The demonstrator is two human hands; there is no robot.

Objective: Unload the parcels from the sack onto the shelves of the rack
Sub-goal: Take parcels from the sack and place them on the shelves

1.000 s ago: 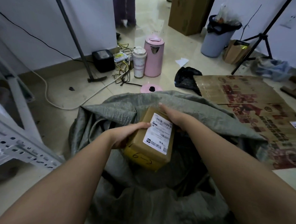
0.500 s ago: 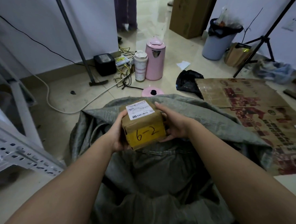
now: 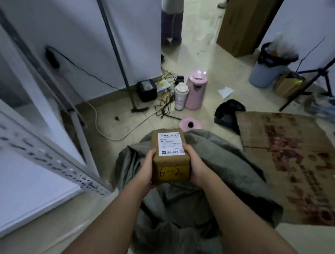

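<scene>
A small brown cardboard parcel (image 3: 170, 157) with a white shipping label on top and "6-2" written on its yellow near face is held above the open grey sack (image 3: 208, 194) on the floor. My left hand (image 3: 147, 168) grips its left side, thumb on the top edge. My right hand (image 3: 194, 165) grips its right side the same way. The white metal rack (image 3: 47, 160) with a perforated shelf rail stands to my left, its shelf board bare. The inside of the sack is dark; I cannot tell what lies in it.
A flattened printed cardboard sheet (image 3: 294, 165) lies right of the sack. Ahead on the floor stand a pink kettle (image 3: 195, 91), a white tumbler (image 3: 181, 96), a pink lid (image 3: 190, 124), cables, a black bag (image 3: 228, 113), a bin (image 3: 269, 67) and tripod legs (image 3: 305, 84). A person's legs (image 3: 171, 22) stand in the doorway.
Both hands lifted the parcel out of the sack and raised it toward me. It turned so the "6-2" face points at me. My view has risen and swung toward the rack.
</scene>
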